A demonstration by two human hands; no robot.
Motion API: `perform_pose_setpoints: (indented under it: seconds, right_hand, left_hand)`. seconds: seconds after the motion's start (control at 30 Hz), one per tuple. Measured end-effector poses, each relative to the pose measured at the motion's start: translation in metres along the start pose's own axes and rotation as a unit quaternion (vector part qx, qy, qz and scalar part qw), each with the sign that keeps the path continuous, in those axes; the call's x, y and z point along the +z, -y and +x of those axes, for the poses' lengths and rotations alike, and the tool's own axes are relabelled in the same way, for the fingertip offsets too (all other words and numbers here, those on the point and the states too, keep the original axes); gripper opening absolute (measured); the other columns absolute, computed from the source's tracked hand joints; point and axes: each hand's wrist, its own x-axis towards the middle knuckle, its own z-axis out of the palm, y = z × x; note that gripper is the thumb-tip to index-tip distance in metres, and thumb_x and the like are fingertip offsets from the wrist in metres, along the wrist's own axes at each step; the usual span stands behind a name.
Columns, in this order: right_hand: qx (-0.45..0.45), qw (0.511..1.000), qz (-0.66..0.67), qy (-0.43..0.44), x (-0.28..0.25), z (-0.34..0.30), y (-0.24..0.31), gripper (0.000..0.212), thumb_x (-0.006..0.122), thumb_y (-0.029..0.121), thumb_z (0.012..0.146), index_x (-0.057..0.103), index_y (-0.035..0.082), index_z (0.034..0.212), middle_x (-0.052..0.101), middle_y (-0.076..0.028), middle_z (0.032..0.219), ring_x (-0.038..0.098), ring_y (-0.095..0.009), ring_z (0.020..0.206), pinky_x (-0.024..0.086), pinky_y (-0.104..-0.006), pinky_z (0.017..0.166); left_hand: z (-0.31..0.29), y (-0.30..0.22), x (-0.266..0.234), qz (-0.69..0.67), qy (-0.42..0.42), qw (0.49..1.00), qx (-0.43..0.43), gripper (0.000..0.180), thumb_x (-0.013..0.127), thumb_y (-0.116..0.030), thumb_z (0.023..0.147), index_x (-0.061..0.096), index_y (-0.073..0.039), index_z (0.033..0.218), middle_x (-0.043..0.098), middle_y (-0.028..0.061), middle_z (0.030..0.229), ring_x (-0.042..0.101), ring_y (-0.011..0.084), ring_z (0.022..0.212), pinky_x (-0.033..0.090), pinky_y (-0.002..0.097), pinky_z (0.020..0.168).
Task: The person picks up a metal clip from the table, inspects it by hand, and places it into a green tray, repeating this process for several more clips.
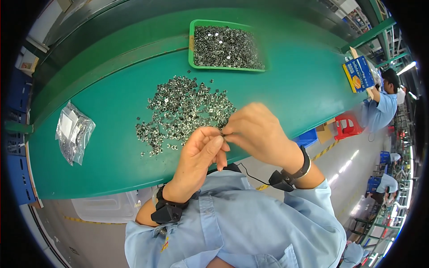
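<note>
My left hand (202, 151) and my right hand (255, 131) meet at the near edge of a loose pile of small metal parts (187, 105). Thumb and fingers of both hands pinch together around a tiny dark piece (223, 135), probably one of the same parts, though its shape is mostly hidden. The fingers of my right hand are slightly blurred. Beyond the pile, a green tray (191, 44) holds a great many of the same silvery and dark pieces.
At the left lies a clear plastic bag (74, 133) of parts on the green tabletop (111, 165). A blue and yellow box (359, 73) stands at the far right, near another person (380, 109). A red stool (347, 126) and a translucent bin (106, 206) are beside and below the table.
</note>
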Motion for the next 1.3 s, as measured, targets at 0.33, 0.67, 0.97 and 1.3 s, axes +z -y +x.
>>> perform_pose_setpoints:
  seconds: [0.33,0.67,0.97,1.3]
  right_hand:
    - [-0.001,0.998,0.055,-0.031,0.010,-0.009,0.012,0.024,0.075,0.006,0.065,0.062,0.009,0.085,0.059,-0.005,0.083,0.057,-0.023,0.076,0.044,-0.0332,0.065]
    - [0.024,0.994,0.082,-0.074,0.016,-0.018,0.011,0.019,0.072,0.004,0.068,0.062,0.007,0.084,0.059,-0.005,0.081,0.056,-0.023,0.073,0.045,-0.0328,0.062]
    - [0.039,0.991,0.096,-0.089,0.019,-0.024,0.008,0.019,0.071,0.004,0.070,0.062,0.005,0.087,0.058,-0.005,0.083,0.057,-0.021,0.074,0.044,-0.0321,0.063]
    - [-0.042,0.997,0.015,-0.066,0.015,-0.026,0.003,0.023,0.071,0.006,0.070,0.062,0.007,0.091,0.058,-0.004,0.088,0.056,-0.020,0.074,0.044,-0.0313,0.064]
  left_hand:
    - [-0.012,0.000,-0.007,-0.043,0.030,0.998,-0.024,0.020,0.050,-0.019,0.094,0.052,-0.003,0.105,0.061,0.0085,0.085,0.055,0.0117,0.061,0.044,0.0235,0.051]
    - [-0.011,0.001,-0.002,-0.020,0.009,0.999,-0.038,0.020,0.048,-0.019,0.095,0.052,-0.002,0.105,0.061,0.0090,0.083,0.055,0.0128,0.059,0.043,0.0242,0.049]
    - [-0.007,0.000,0.000,-0.089,0.015,0.993,-0.080,0.018,0.048,-0.018,0.095,0.052,-0.001,0.101,0.060,0.0094,0.083,0.055,0.0144,0.058,0.044,0.0261,0.049]
    - [-0.003,0.004,-0.004,-0.161,0.018,0.981,-0.110,0.018,0.048,-0.018,0.095,0.052,-0.002,0.101,0.060,0.0083,0.078,0.052,0.0139,0.054,0.039,0.0250,0.047]
